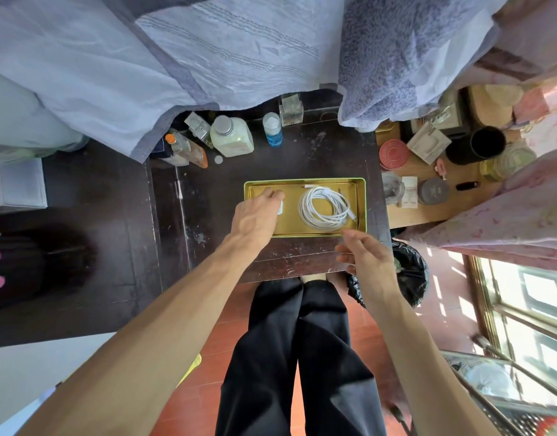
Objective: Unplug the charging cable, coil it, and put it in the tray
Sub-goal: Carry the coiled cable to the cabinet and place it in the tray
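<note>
A white charging cable (pixel 326 209) lies coiled in the right half of a shallow gold tray (pixel 305 183) on a dark wooden table. My left hand (pixel 255 215) reaches into the tray's left half, and its curled fingers hold a small white charger block (pixel 280 209), mostly hidden under the hand. Just outside the tray's near right corner hovers my right hand (pixel 363 256), fingers loosely spread, holding nothing and clear of the cable.
Several bottles (pixel 231 136) stand along the table's far edge under hanging cloth. To the right, a lighter table carries a red tin (pixel 393 154), a black cup (pixel 478 146) and jars. A black bin bag (pixel 409 275) sits by my right wrist.
</note>
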